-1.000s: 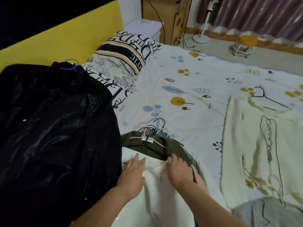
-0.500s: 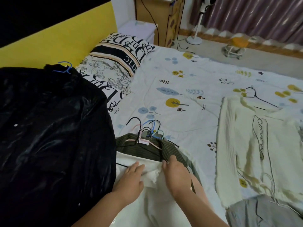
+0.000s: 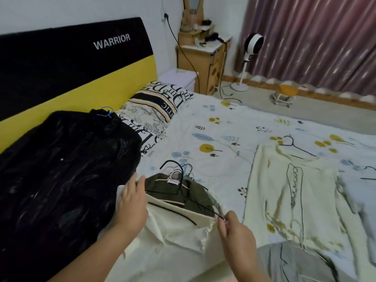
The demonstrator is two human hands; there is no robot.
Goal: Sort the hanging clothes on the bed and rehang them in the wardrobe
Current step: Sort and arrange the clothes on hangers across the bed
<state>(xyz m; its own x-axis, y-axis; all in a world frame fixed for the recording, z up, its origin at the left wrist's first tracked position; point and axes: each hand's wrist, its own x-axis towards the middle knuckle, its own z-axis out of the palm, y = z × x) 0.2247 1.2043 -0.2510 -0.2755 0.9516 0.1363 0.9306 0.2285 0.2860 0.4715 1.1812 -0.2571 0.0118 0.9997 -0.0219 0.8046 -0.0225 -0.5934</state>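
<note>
White garment's (image 3: 179, 231) edge pinched by right hand (image 3: 237, 237).

This is a bedroom in a home. A bed (image 3: 223, 129) with a leaf-printed sheet fills the view, backed by a black and yellow headboard (image 3: 67, 64) and a lettered pillow (image 3: 158, 106). Beyond it stand a wooden dressing table (image 3: 203, 64) with a mirror, a white pedestal fan (image 3: 252, 47) and long mauve curtains (image 3: 315, 37). Clothes on hangers lie on the bed.
</note>
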